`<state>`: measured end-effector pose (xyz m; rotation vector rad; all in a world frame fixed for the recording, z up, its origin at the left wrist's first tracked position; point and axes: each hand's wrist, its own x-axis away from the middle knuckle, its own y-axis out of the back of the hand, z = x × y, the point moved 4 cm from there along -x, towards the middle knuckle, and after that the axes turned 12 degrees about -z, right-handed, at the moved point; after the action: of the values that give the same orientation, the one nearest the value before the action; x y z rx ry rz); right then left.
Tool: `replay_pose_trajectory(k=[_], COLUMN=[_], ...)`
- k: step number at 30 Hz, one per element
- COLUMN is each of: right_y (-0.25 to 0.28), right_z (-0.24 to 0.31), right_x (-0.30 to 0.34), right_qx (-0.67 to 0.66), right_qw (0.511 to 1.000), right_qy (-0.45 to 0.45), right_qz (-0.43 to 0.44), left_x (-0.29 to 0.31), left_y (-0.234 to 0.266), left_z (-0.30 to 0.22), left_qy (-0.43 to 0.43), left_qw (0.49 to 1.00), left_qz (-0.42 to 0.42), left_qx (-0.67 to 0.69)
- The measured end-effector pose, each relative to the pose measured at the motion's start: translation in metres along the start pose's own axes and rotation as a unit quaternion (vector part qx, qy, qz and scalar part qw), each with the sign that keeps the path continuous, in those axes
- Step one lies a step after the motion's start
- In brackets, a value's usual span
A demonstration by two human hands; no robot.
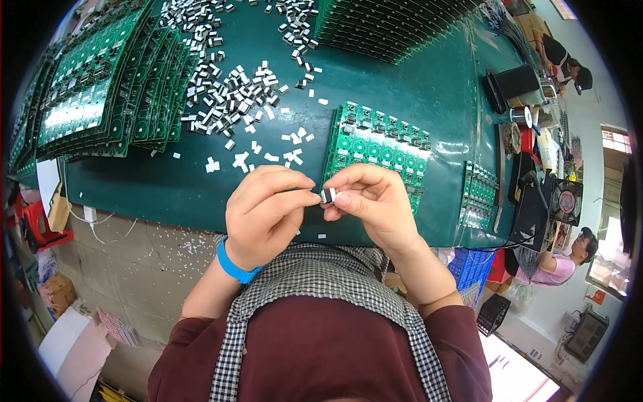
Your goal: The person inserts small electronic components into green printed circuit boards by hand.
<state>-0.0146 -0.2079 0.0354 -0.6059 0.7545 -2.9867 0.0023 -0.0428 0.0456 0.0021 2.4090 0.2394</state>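
Between fingertips [343, 199], small component [328, 195], long axis unclear

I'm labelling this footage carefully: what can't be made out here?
Head view, small black-and-white part: partly hidden by the right hand.
Head view, left hand: contact too small to tell whether it grips the part.
Head view, middle circuit board: partly covered by the right hand.
Head view, upper board stack: cut off by the top edge.
Head view, white floor specks: too small to identify.
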Motion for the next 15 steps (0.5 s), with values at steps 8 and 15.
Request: replay_pose_trajectory(k=[8, 15], right_y=[0.000, -0.003], right_z=[-0.011, 0.012], right_x=[0.005, 0.014], right_qx=[-0.012, 0.264], right_qw=[0.999, 0.931], right_qy=[-0.041, 0.252], right_qz=[0.012, -0.008], left_x=[0.005, 0.009], left_y=[-0.006, -0.010], left_z=[0.002, 0.005], left_qy=[-0.049, 0.089], left_qw=[0.999, 0.991], left_qz=[0.001, 0.040], left_qx=[0.000, 0.090])
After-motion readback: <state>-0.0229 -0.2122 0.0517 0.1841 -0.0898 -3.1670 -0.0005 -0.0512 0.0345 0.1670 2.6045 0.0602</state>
